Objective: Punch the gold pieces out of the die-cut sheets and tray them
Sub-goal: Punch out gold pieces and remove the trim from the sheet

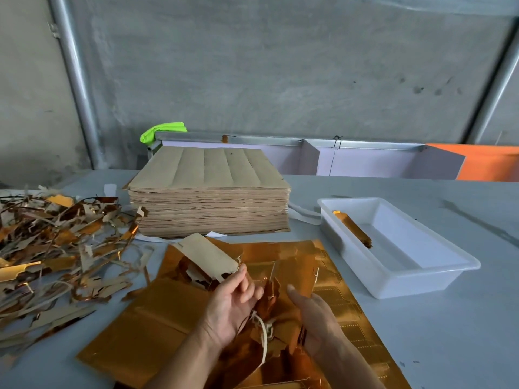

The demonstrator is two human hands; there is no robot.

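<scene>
Hands (233, 299) (314, 318) hold torn gold sheet (275, 304), unlabelled

Both hands, left (233, 301) and right (317, 318), grip torn gold sheet (278, 276) beside white tray (415, 279).

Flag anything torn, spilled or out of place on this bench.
A heap of torn gold and brown offcuts sprawls over the table's left side, loose rather than binned. The gold die-cut sheet is ripped where the left hand and right hand work it. The white tray sits askew.
</scene>
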